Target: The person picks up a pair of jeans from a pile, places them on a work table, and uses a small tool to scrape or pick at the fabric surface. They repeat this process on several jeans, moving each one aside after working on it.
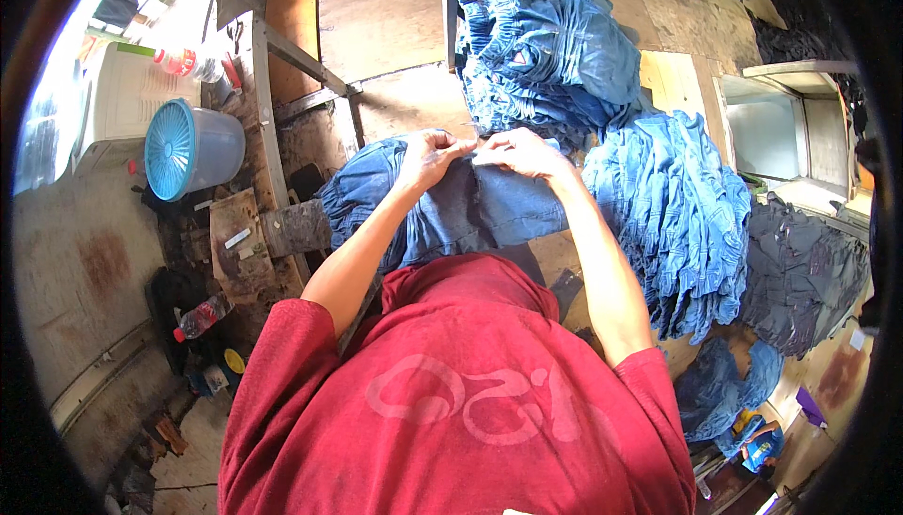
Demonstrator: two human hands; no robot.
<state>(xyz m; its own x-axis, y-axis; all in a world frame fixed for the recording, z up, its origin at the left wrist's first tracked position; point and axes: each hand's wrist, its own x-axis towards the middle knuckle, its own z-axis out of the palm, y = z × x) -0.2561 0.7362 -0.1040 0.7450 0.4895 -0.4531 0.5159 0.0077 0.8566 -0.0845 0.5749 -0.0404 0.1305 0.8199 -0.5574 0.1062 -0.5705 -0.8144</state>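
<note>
**Reader:** Pinching what, exactly?

**Describer:** Both hands pinch the top edge of a blue denim garment (451, 209) spread on the wooden worktable (395, 21) in front of the person. The left hand (428, 156) has its fingers curled and pressed together on the fabric edge. The right hand (522, 153) meets it, fingertips nearly touching, nipping the same edge. I cannot tell what small detail sits between the fingertips.

**Reader:** How would that be done well?

**Describer:** My judgement: keep the edge taut between the two pinches and the rest of the garment flat on the table, so the cloth does not bunch under the wrists.

**Reader:** What lies around the grip, from the left?

**Describer:** Far left of the hands, a pale blue bucket with a ribbed lid (188, 148) stands by a white box (122, 101). Below it on the floor lies a plastic bottle with a red cap (199, 319). Just beyond the hands rises a tall stack of blue denim (550, 45). Right of the grip, a second blue pile (677, 219) leans close, then a dark grey pile (800, 275).

**Reader:** Anything in the way?

**Describer:** The piles crowd the right side, touching the garment's far end.
</note>
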